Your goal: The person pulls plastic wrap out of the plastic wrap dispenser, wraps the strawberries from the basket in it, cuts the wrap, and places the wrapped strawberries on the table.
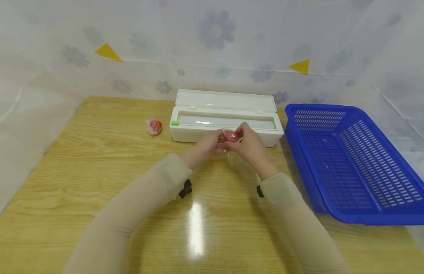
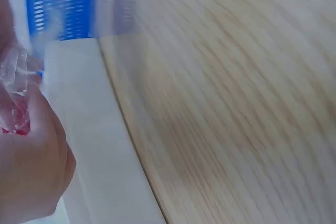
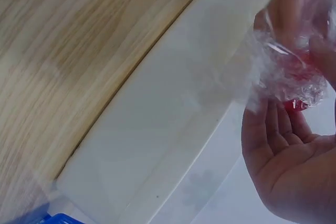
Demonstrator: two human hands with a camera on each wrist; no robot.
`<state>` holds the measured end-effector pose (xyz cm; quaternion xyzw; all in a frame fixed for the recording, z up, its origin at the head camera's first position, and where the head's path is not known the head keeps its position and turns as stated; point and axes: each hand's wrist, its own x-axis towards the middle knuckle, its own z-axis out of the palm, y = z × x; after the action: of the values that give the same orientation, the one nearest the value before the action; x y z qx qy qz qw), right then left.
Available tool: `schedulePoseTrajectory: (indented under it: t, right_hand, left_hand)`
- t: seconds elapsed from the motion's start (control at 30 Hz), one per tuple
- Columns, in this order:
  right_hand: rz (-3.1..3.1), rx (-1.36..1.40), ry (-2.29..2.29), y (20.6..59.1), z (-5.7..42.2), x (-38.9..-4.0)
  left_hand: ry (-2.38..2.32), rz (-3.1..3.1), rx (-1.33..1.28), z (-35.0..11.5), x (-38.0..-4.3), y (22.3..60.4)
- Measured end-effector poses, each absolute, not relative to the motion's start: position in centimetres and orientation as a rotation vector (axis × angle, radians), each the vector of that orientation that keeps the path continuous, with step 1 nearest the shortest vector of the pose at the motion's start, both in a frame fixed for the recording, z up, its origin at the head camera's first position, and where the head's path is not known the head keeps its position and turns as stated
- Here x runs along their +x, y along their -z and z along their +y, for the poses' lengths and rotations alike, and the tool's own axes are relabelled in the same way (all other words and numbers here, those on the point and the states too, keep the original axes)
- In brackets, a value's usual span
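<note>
A small red item [image 1: 231,136] in crumpled clear plastic film is held between both hands, in front of the white box. My right hand [image 1: 250,146] pinches it with thumb and fingers. From the other side, my left hand [image 1: 206,144] grips it with curled fingers. Loose clear film [image 1: 235,158] trails below the hands. Up close in the right wrist view, shiny wrinkled film [image 3: 299,74] covers the red surface; its exact kind is hidden. A second red item in film [image 1: 154,126] lies on the table to the left.
An open white film dispenser box [image 1: 229,129] with a roll inside and a green slider [image 1: 175,123] stands at the table's back. To the right sits a blue plastic basket [image 1: 307,163] with slotted walls. The wooden table [image 1: 95,171] meets a flowered curtain [image 1: 198,45] behind.
</note>
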<state>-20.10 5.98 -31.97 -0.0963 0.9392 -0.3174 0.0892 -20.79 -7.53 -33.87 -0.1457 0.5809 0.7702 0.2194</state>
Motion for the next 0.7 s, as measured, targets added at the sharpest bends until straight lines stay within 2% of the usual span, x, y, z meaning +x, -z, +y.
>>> schedulePoseTrajectory:
  t: [0.13, 0.3, 0.43, 0.6, 0.7]
  right_hand:
    - [2.878, -0.293, 0.899, 32.0, 5.6, -19.9]
    - [2.919, -0.373, 0.798, 32.1, 5.6, -19.7]
    - [2.930, -0.431, 0.839, 32.1, 5.6, -19.4]
    - [3.045, -0.307, 0.953, 32.6, 5.5, -19.2]
    - [3.032, -0.162, 1.198, 32.7, 5.4, -19.6]
  left_hand:
    - [-2.283, 1.365, -0.409, -7.3, -20.7, 32.9]
    - [-2.177, 1.598, -0.361, -7.1, -20.5, 32.6]
    - [-2.226, 1.711, -0.447, -7.2, -20.6, 32.6]
    - [-2.371, 1.575, -0.481, -7.2, -20.7, 32.3]
    - [-2.338, 1.595, -0.466, -7.0, -20.4, 32.2]
